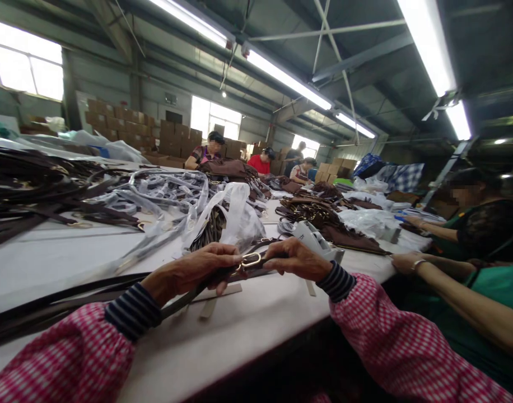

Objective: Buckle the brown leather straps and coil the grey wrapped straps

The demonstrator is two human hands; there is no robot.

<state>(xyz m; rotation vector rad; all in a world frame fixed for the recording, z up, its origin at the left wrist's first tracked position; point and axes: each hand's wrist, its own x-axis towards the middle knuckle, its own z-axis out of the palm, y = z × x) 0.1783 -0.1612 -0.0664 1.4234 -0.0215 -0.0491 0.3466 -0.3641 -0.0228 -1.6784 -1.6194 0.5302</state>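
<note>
Near the middle of the view, my left hand (204,267) pinches a dark brown strap (183,302) close to its gold metal clasp (251,259). The strap trails down past my left cuff. On the other side of the clasp, my right hand (296,258) has its fingers closed on the dark strap end. Just beyond my hands stands a clear plastic bag (239,215) with straps in it. A grey-white device (311,239) sits behind my right hand. Flat light strips (214,301) lie on the white table (239,347) below my hands.
Dark straps (38,184) are heaped at the left, beside plastic-wrapped straps (168,190). Brown bags (323,218) pile up at the centre right. A person in green (483,291) reaches in from the right, close to my right arm. Several people work farther back.
</note>
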